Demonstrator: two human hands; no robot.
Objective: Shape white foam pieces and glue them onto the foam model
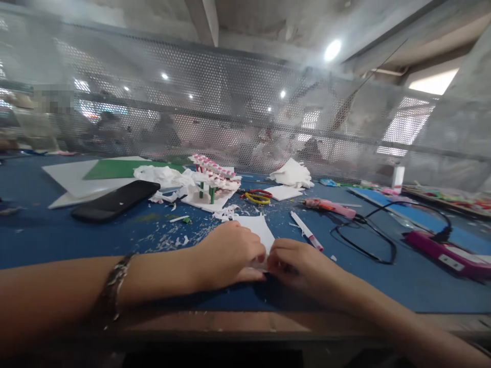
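Observation:
A small white sheet (256, 227), paper or thin foam, lies on the blue tabletop close to the front edge. My left hand (229, 253) rests over its left side with the fingers curled down onto it. From the other side, my right hand (301, 263) pinches the sheet's near right corner, fingertips almost meeting those of the left hand. Whatever lies directly under the fingers is hidden. Just beyond stands a small model (215, 176) with pink-and-white tiers and green posts on a white base. A white marker-like pen (306, 231) lies right of the sheet.
Left are a black phone (115, 202), a green sheet (115, 168) and crumpled white scraps (164, 176). Scissors (257, 196) lie behind. Rightward are a pink glue gun (330, 207), its looping cord and a purple power strip (445, 255). A perforated metal screen (230, 107) rises at the back.

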